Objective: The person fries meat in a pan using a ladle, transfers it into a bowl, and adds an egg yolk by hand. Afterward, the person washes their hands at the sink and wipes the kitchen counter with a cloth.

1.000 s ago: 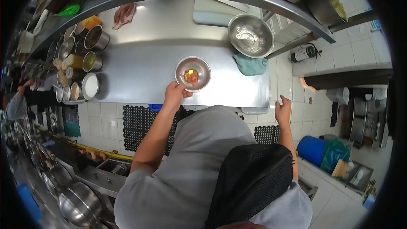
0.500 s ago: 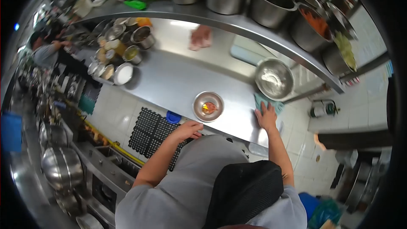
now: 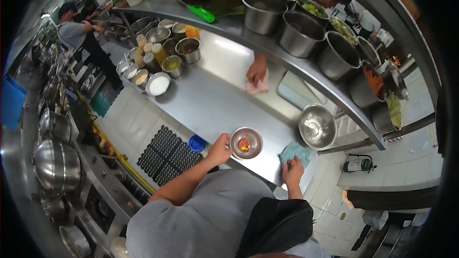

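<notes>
A small steel bowl with red and yellow food in it stands near the front edge of the steel table. My left hand is closed on the bowl's left rim. To the right, my right hand has its fingers bent on the near part of a green cloth. Just behind that cloth sits a larger empty steel bowl. Across the table a co-worker's hand presses on a pink cloth.
Sauce bottles and containers, one a bowl of white contents, crowd the table's left end. Steel pots line the overhead shelf. Light boards lie at the back. Another person stands far left.
The view has swung left. My left hand left the small bowl and is back at its rim. My right hand has moved from beside the table onto the green cloth.
</notes>
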### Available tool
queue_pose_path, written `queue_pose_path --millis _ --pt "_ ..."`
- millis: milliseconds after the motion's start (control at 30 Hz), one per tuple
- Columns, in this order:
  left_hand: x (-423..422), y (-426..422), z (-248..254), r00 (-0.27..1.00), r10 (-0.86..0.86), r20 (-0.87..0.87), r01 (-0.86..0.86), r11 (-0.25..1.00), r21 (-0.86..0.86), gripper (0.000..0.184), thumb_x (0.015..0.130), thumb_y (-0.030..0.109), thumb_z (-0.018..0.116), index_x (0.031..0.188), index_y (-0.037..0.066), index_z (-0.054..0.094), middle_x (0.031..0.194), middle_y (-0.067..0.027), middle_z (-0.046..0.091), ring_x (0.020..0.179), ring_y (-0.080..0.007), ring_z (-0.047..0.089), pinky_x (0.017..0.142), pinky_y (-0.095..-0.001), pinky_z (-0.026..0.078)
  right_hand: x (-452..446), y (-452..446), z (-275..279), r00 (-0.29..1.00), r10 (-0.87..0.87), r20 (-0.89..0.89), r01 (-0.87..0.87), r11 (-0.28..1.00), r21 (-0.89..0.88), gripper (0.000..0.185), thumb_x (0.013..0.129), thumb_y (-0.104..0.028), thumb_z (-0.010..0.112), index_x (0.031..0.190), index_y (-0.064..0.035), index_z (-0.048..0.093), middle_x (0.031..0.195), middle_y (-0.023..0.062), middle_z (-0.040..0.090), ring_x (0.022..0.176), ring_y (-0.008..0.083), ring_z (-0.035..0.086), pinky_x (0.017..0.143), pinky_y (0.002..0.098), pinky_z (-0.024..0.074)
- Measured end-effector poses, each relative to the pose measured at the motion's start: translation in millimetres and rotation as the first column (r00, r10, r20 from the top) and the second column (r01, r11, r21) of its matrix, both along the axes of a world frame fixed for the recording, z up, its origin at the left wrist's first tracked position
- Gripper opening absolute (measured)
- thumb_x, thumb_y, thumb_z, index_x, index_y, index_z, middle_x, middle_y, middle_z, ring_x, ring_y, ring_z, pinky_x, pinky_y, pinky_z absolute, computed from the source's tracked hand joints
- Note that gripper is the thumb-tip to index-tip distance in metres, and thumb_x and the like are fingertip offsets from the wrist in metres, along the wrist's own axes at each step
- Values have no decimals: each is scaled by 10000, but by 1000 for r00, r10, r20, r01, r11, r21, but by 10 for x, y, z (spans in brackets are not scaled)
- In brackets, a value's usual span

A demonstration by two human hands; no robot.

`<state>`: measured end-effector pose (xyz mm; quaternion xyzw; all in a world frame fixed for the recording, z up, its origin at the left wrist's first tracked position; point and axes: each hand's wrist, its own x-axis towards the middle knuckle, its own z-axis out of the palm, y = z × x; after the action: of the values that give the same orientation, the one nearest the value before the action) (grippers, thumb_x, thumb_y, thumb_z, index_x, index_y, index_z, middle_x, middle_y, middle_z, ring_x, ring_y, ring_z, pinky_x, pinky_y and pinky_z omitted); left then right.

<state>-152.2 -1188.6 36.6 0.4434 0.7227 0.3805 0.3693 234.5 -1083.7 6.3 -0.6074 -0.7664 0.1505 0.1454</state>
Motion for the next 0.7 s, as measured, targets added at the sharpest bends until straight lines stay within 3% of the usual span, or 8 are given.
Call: queue_pose_path --millis 33,67,167,300,433,567,600,700 --pt "23 25 201 999 -34 -7 34 999 14 549 917 69 726 1434 66 540 1241 -240 658 1048 -412 729 905 -490 592 -9 6 -30 1000 -17 23 17 1000 -10 286 935 -274 811 1094 -52 724 1586 261 579 1497 472 492 1217 628 351" --pt "14 34 203 980 -113 -163 136 981 139 601 878 26 698 1452 99 536 1333 -242 595 1105 -452 701 931 -534 582 -17 6 -38 999 -27 39 27 1000 -15 295 915 -266 824 1096 -56 724 1577 256 583 1497 465 490 1220 626 347" --pt "-60 36 312 827 -355 -437 365 929 -64 513 881 21 720 1373 134 631 1353 -182 578 1161 -445 681 952 -540 579 -37 -20 45 999 -44 0 44 992 -120 334 917 -261 831 1151 -48 726 1648 237 518 1576 484 397 1268 672 283" --pt "-118 49 243 831 -408 -378 417 907 -63 418 889 182 849 1269 87 701 1334 -192 571 1167 -441 667 994 -498 574 -72 -71 73 996 -83 -9 82 990 -114 321 907 -237 838 1144 -53 725 1658 230 509 1586 479 385 1278 672 267" --pt "-188 61 414 887 -352 -297 418 886 198 349 842 191 905 1130 88 737 1387 -175 608 1193 -396 678 1011 -469 571 -42 -79 -19 993 -116 -29 113 989 -95 320 901 -230 839 1144 -55 725 1661 224 508 1586 474 387 1282 673 258" --pt "-401 223 1456 885 -418 -206 466 802 374 353 803 143 932 1080 71 725 1303 -146 661 1146 -330 689 984 -434 565 -53 -71 -5 994 -106 -37 104 993 -61 321 884 -228 843 1125 -70 702 1655 215 526 1564 472 421 1251 683 291" --pt "-457 263 1829 893 -446 -65 434 812 390 374 769 131 955 1044 53 712 1204 -119 684 1119 -284 680 983 -403 553 -74 -72 13 994 -101 -28 99 993 -68 315 884 -221 844 1121 -69 704 1654 214 527 1564 469 422 1251 681 292" --pt "-790 346 2824 834 -518 -190 543 710 449 414 728 94 976 1044 48 714 1142 -96 711 1068 -228 672 954 -355 546 -115 -55 71 994 -108 -14 107 991 -78 299 887 -211 843 1111 -67 708 1647 214 529 1571 462 414 1254 677 292"
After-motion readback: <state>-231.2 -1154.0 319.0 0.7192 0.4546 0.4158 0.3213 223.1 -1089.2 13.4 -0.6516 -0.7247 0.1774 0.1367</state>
